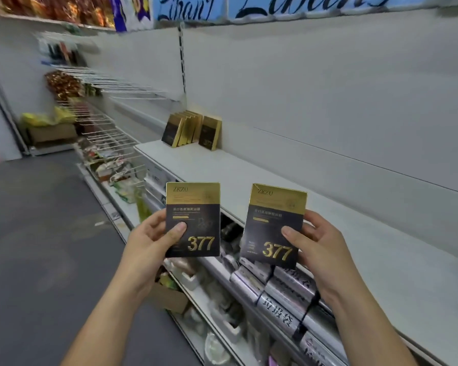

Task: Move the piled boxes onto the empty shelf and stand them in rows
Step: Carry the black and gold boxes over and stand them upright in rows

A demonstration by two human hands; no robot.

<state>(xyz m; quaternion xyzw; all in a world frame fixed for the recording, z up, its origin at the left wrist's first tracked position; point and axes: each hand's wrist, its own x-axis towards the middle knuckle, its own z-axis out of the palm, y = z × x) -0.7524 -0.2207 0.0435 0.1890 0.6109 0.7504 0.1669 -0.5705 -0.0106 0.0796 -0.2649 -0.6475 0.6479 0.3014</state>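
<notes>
White shelf [275, 178], gold-black boxes [191, 129] upright at far end. Before shelf's front edge: left hand [154, 239] pinching left box [196, 207], right hand [319, 243] pinching right box [274, 215]; fronts printed "ZKZU", "377".

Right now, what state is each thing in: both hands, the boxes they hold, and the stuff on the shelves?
Left hand: grips left box, thumb on front.
Left box: upright, in the air.
Right hand: grips right box, thumb on front.
Right box: slightly tilted, in the air.
Shelved boxes: standing at the white shelf's far end.
Silver rolls: lying down, bound by black straps.
</notes>
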